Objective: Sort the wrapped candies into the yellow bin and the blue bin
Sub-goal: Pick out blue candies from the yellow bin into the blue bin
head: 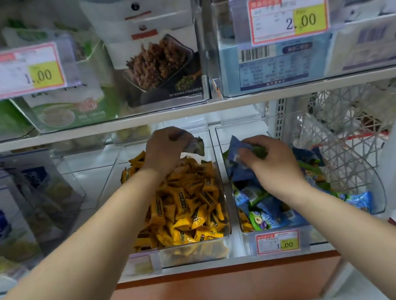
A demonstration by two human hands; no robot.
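Left hand (166, 149) hovers over the yellow bin (216, 172), fingers curled around a dark, crinkled wrapped candy (195, 146) just above the heap of yellow candies (187, 209) that fills this clear bin's front. Right hand (272, 164) reaches into the blue bin (222, 146) just beside it, fingertips pinching a blue wrapper (236, 149) at the back of a pile of blue and green candies (265, 216). A red-edged price tag (278, 242) sits on that bin's front, with a white lattice basket (338, 145) to its right.

Soft even light, blurred upper shelf, perhaps motion-smeared, wide-angle bowed edges.
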